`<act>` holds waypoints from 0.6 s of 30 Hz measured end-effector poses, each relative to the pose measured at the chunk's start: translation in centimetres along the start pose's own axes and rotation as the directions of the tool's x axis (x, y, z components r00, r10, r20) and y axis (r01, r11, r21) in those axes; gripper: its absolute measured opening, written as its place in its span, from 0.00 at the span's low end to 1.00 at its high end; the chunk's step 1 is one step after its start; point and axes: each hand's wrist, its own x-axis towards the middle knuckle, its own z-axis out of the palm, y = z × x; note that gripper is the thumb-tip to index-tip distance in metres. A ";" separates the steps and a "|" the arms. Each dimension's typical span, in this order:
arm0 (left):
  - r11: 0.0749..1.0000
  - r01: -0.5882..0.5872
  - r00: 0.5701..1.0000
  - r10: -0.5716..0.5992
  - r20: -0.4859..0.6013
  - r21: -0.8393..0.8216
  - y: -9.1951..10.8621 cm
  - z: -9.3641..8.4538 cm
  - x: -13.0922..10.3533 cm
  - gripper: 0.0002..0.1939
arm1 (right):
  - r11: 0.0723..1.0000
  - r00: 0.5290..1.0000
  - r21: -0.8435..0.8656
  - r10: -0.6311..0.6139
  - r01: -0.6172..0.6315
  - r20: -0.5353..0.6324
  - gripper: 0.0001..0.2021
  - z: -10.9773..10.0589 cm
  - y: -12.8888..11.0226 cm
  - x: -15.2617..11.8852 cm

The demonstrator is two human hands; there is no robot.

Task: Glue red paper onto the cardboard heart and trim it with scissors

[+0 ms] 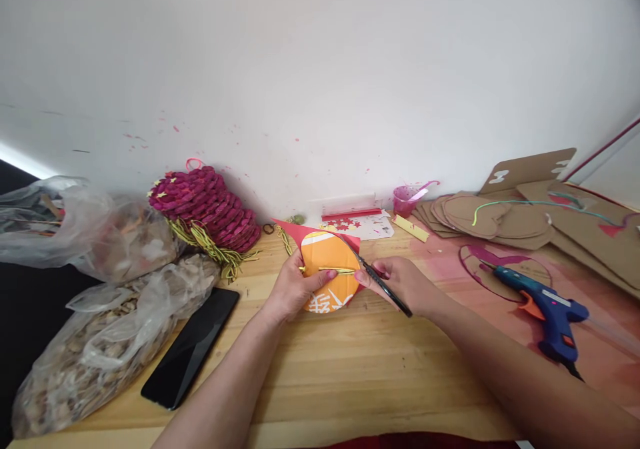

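An orange oval piece (pixel 325 249) with white markings lies over red paper (pixel 289 229), both held up above the wooden table. My left hand (pixel 296 285) grips their left side, its thumb on the orange face beside a thin yellow strand (pixel 336 271) that runs across the middle. On the right side my right hand (pixel 395 281) is closed around black scissors (pixel 385 289). The scissors' blades point up and left along the piece's right edge. Part of the red paper is hidden behind the orange piece.
At left are plastic bags (pixel 125 329), a black phone (pixel 191 349) and a magenta braided bundle (pixel 210 205). A pink cup (pixel 404 200) stands near the wall. Cardboard pieces (pixel 520 225) and a blue glue gun (pixel 555 312) lie at right.
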 end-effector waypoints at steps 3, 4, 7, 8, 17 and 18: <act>1.000 0.017 1.000 -0.017 -0.006 0.016 0.2 -0.2 0.0 0.33 | 1.000 1.000 -0.029 0.009 -0.009 -0.004 0.28 -0.1 -0.1 0.1; 1.000 0.023 1.000 -0.022 -0.004 0.018 0.4 -0.2 0.0 0.33 | 0.999 1.000 -0.035 0.008 -0.008 -0.003 0.28 -0.2 -0.2 0.1; 0.999 0.027 0.999 -0.027 0.019 0.022 0.8 -0.3 -0.2 0.32 | 0.999 1.000 -0.038 0.008 -0.008 0.008 0.28 -0.5 -0.5 0.0; 0.999 0.029 0.999 -0.030 0.029 0.027 1.0 -0.4 -0.2 0.32 | 0.999 1.000 -0.041 0.012 -0.012 0.010 0.28 -0.6 -0.6 -0.1; 0.994 0.056 0.993 -0.065 0.098 0.088 1.5 -0.7 -0.3 0.32 | 0.998 1.000 -0.064 -0.017 0.017 -0.009 0.28 -0.3 -0.2 -0.1; 0.994 0.056 0.992 -0.066 0.104 0.097 1.4 -0.7 -0.3 0.32 | 0.998 1.000 -0.060 -0.023 0.023 -0.005 0.28 -0.2 -0.1 -0.1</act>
